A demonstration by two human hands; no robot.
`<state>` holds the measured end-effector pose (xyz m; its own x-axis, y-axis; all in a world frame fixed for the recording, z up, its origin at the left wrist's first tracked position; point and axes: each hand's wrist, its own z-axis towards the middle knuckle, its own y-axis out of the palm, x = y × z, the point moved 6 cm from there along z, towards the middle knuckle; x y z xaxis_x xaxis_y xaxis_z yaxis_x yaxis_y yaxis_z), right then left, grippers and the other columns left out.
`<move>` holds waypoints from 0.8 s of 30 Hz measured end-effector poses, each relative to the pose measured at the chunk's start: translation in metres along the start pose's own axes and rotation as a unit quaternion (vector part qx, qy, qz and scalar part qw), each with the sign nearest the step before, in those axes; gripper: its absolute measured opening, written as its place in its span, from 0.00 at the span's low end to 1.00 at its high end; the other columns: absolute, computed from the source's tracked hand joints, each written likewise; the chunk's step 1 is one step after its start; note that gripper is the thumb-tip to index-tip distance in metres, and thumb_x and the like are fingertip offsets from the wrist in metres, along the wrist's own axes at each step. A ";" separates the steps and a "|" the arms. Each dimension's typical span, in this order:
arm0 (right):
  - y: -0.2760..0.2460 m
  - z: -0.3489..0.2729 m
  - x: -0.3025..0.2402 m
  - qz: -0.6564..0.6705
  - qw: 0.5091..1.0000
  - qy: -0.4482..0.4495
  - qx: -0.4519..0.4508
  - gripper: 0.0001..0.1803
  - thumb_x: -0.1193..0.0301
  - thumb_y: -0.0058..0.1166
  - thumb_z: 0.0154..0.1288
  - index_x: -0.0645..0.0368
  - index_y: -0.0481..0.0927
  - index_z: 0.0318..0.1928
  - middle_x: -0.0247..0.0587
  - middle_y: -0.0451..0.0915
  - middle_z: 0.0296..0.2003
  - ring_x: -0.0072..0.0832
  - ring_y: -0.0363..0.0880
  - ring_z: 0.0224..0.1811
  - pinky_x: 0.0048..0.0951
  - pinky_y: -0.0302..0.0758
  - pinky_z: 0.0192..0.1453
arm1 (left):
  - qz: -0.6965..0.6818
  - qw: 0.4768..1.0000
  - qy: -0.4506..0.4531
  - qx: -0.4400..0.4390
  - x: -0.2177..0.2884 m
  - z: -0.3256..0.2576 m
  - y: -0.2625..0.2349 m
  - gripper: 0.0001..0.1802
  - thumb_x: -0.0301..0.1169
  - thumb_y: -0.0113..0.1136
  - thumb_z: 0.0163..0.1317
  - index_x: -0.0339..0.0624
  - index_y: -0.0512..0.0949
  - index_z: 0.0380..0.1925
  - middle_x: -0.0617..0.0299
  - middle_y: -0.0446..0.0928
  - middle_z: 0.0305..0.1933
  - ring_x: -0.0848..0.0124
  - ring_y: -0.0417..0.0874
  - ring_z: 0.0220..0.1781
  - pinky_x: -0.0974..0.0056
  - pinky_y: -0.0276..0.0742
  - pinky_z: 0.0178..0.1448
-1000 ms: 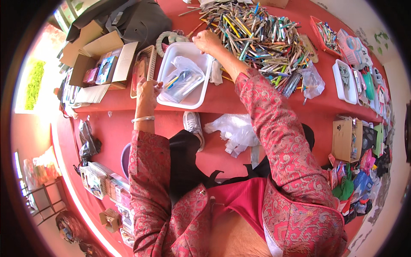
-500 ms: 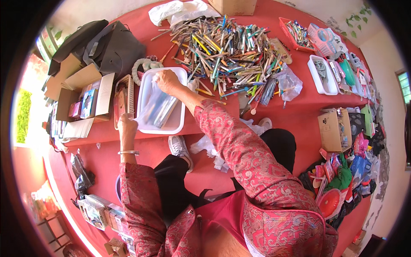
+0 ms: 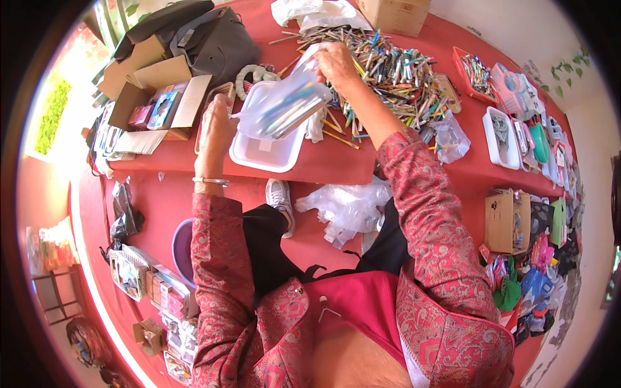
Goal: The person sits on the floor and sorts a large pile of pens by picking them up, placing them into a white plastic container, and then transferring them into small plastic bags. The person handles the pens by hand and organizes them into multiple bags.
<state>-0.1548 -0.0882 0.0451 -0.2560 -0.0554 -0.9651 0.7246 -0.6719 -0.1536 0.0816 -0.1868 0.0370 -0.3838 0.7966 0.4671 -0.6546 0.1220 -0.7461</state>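
A clear plastic bag (image 3: 292,111) with several pens or pencils inside hangs tilted and blurred above a white plastic tray (image 3: 266,157). My right hand (image 3: 336,64) grips the bag's upper far end, its fingers closed on the film. My left hand (image 3: 218,125) pinches the bag's other end, left of the tray. Part of the tray's inside is hidden behind the bag. Beyond and to the right spreads a large heap of pens and pencils (image 3: 394,71) on the red surface.
An open cardboard box (image 3: 132,107) with small packs and a dark grey bag (image 3: 220,42) stand at the left. Crumpled plastic bags (image 3: 349,207) lie between my legs. At the right are a red basket of pens (image 3: 475,74), a white tray (image 3: 501,139) and another cardboard box (image 3: 506,223).
Both hands have lifted the plastic bag of pens up out of the tray. My right hand has moved farther from me, and the bag is now stretched and tilted.
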 end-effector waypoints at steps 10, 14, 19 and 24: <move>-0.145 -0.059 0.021 -0.237 0.956 -0.074 0.156 0.13 0.67 0.43 0.46 0.65 0.75 0.17 0.44 0.73 0.12 0.32 0.73 0.12 0.30 0.69 0.19 | 0.018 0.998 0.057 -0.002 0.104 -0.004 0.074 0.02 0.23 0.54 0.46 0.36 0.72 0.22 0.51 0.70 0.36 0.54 0.73 0.34 0.56 0.70 0.37; -0.157 -0.097 0.047 -0.142 0.971 0.111 0.156 0.16 0.65 0.43 0.44 0.65 0.73 0.13 0.45 0.72 0.10 0.34 0.73 0.13 0.32 0.69 0.23 | 0.039 0.990 0.131 -0.029 0.113 -0.010 0.106 0.04 0.25 0.55 0.46 0.36 0.72 0.22 0.49 0.69 0.36 0.55 0.72 0.37 0.58 0.68 0.41; -0.161 -0.109 0.073 -0.236 0.967 0.045 0.089 0.13 0.64 0.44 0.43 0.61 0.75 0.16 0.48 0.74 0.15 0.39 0.74 0.18 0.37 0.69 0.26 | 0.022 0.982 0.026 -0.188 0.095 -0.004 0.171 0.11 0.34 0.47 0.51 0.36 0.72 0.23 0.43 0.74 0.26 0.45 0.75 0.33 0.48 0.69 0.37; -0.131 -0.107 0.087 -0.307 0.945 0.020 0.107 0.12 0.67 0.45 0.43 0.64 0.74 0.17 0.56 0.74 0.19 0.49 0.74 0.25 0.42 0.70 0.30 | -0.180 0.950 -0.106 -0.233 0.118 -0.005 0.202 0.07 0.26 0.58 0.42 0.36 0.69 0.17 0.56 0.72 0.16 0.69 0.75 0.16 0.65 0.71 0.19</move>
<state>-0.2037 0.0738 -0.0410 -0.5595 0.4187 -0.7153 0.2993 -0.7027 -0.6454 -0.0928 -0.0650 -0.0610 -0.3445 0.5228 0.7797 -0.4283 0.6515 -0.6261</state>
